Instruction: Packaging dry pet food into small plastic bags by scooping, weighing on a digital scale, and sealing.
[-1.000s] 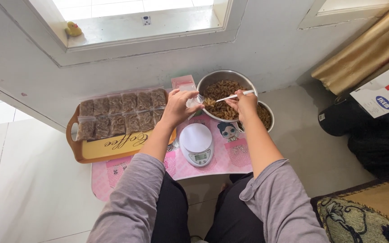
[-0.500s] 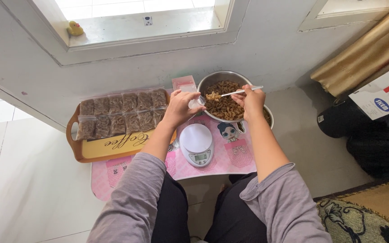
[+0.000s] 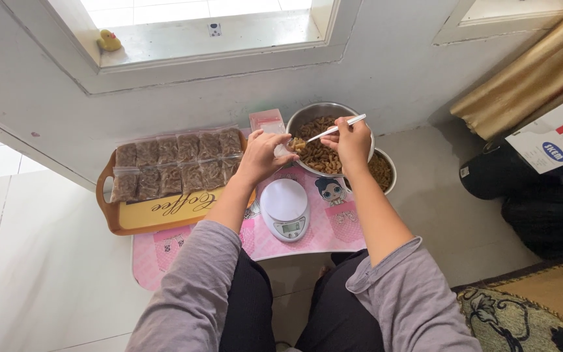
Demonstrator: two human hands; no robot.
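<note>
Slanting spoon (image 3: 333, 130), bowl end lower-left.

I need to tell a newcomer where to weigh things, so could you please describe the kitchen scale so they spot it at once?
Start at the pink mat on the floor below the window. The kitchen scale sits on it, nearer the person than the big steel bowl. It is the only white, round-topped thing there, with a small display at its near edge.

Left hand (image 3: 260, 156) and right hand (image 3: 348, 139) raised, grips closed
</note>
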